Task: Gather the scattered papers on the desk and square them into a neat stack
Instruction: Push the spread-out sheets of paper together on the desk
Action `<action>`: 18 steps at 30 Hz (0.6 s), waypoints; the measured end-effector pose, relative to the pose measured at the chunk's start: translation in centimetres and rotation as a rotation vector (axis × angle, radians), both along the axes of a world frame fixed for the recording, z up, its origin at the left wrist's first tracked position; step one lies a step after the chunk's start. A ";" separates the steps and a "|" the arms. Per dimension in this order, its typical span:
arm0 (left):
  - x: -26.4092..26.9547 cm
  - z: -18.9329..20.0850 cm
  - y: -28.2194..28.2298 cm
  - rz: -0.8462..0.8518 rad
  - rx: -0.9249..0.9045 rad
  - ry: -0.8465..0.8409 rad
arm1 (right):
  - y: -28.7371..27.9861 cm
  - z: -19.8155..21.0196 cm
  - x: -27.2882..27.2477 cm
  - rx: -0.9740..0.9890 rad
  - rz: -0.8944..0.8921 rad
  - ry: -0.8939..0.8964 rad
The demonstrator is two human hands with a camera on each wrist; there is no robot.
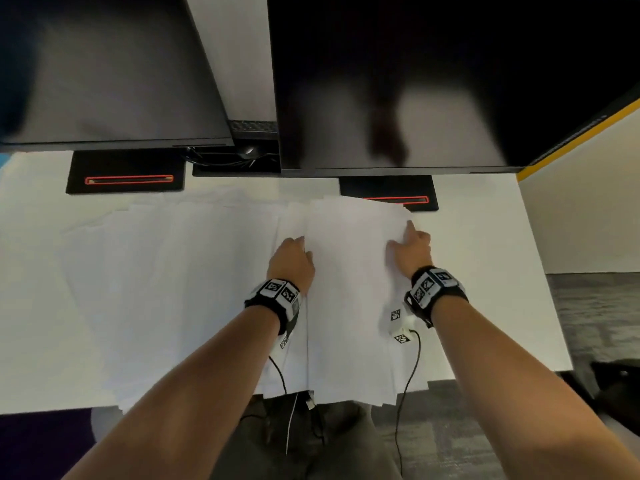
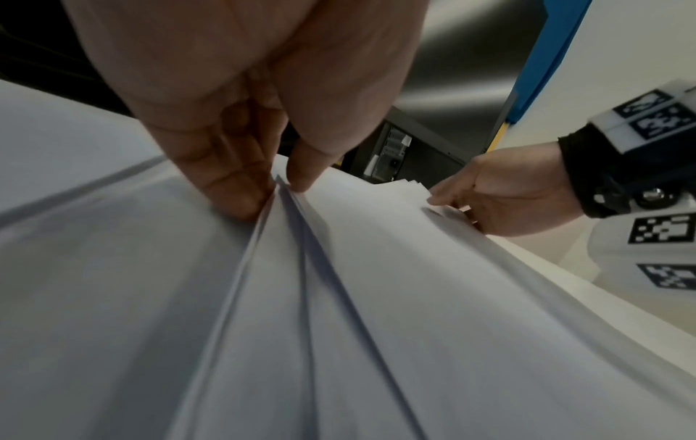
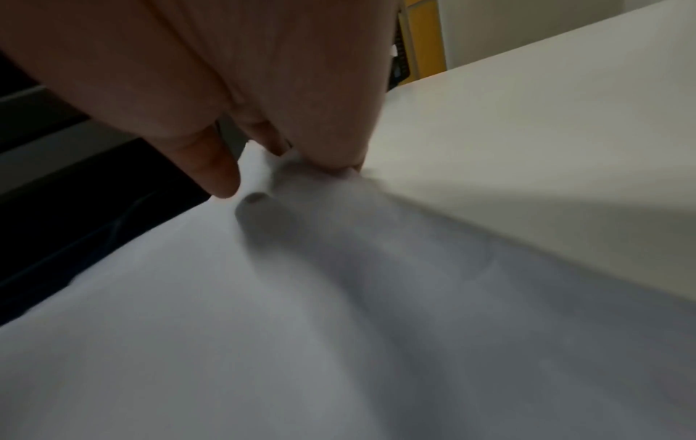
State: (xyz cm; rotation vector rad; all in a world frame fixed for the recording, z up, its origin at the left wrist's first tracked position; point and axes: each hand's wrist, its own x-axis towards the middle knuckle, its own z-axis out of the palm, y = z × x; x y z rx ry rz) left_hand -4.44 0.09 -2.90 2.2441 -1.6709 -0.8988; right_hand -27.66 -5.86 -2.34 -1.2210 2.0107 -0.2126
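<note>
A loose bundle of white papers [image 1: 349, 271] lies right of centre on the white desk [image 1: 485, 254], its near end hanging over the front edge. My left hand [image 1: 304, 247] grips the bundle's left edge; in the left wrist view the left hand [image 2: 278, 187] pinches the fanned sheets [image 2: 376, 268], thumb above and fingers below. My right hand [image 1: 403, 237] holds the right edge with the forefinger pointing up along it. In the right wrist view the right hand [image 3: 271, 172] pinches the paper's edge [image 3: 339, 268]. More sheets [image 1: 173, 271] lie spread and overlapping to the left.
Two dark monitors [image 1: 104, 71] [image 1: 415, 81] stand at the back on black bases [image 1: 126, 173] [image 1: 388, 192]; the bundle's far edge touches the right base. Cables [image 1: 228, 157] lie between them. The desk's right edge [image 1: 540, 271] drops to grey carpet.
</note>
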 end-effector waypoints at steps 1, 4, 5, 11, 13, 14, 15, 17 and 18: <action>0.2 0.2 0.2 0.017 0.012 -0.012 | 0.2 0.1 -0.1 -0.037 -0.009 -0.046; 1.8 0.5 2.2 0.026 0.120 -0.065 | 2.3 0.4 -1.3 -0.054 -0.151 0.022; 2.3 0.3 3.3 0.004 0.181 -0.079 | 3.4 0.4 -1.6 0.023 -0.187 0.098; 1.4 0.1 8.0 -0.139 0.348 -0.082 | 10.0 -0.7 1.4 0.286 -0.049 0.148; 1.3 0.5 8.4 -0.126 0.323 -0.102 | 10.2 -0.7 1.4 0.273 -0.022 0.127; 1.6 0.7 8.6 -0.105 0.288 -0.122 | 10.2 -0.4 1.0 0.262 -0.030 0.157; 1.9 0.6 8.9 -0.077 0.244 -0.125 | 10.3 -0.2 0.6 0.250 -0.048 0.195; 2.3 0.5 9.8 -0.045 0.172 -0.070 | 10.8 0.0 0.0 0.235 -0.091 0.241; 2.3 0.5 10.3 -0.058 0.167 -0.023 | 11.2 0.1 0.1 0.242 -0.089 0.237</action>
